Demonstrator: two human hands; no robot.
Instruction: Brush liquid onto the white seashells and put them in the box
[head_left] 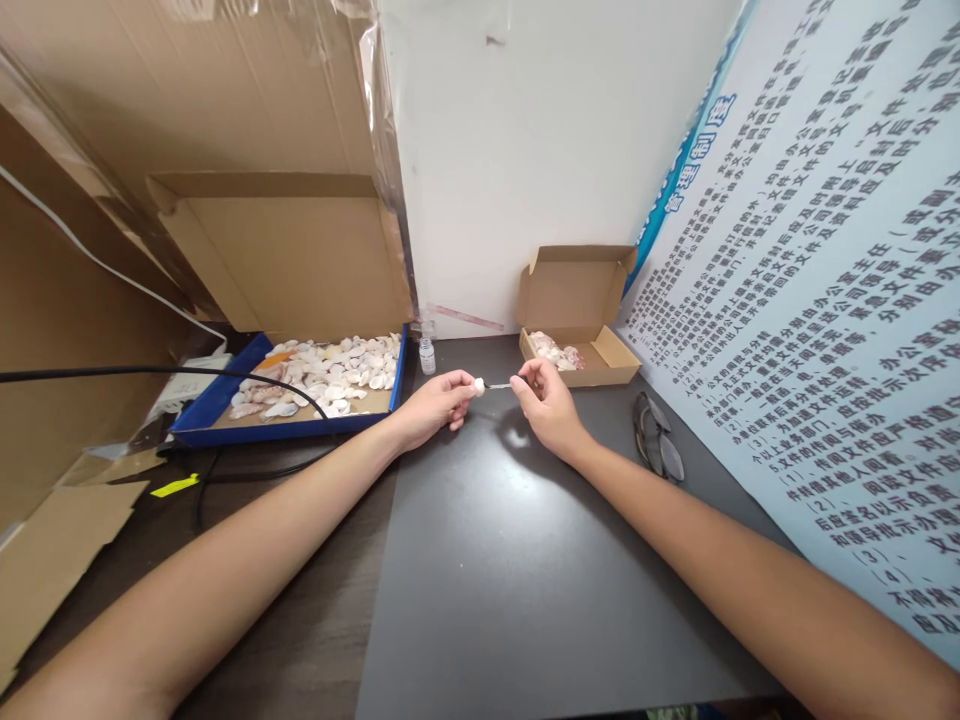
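Note:
Between the thumb and fingers of my left hand (442, 405) is a small white shell (479, 386). My right hand (551, 408) pinches a thin pale stick (499, 386) with a dark tip, like a small brush. The tip points left and lies at the shell; whether it touches, I cannot tell. Both hands are above the grey table mat (480, 580). Just behind my left hand stands a small clear bottle (427, 356) with a label. Past my right hand, an open cardboard box (611, 358) holds several pinkish-white shells (555, 352).
On the left, a blue-edged box (289, 433) holds many shells (337, 372) beneath a raised cardboard lid (292, 260). A black cable (259, 378) crosses its front. Dark glasses (658, 437) lie right of my right hand. A printed poster (817, 270) borders the table's right side.

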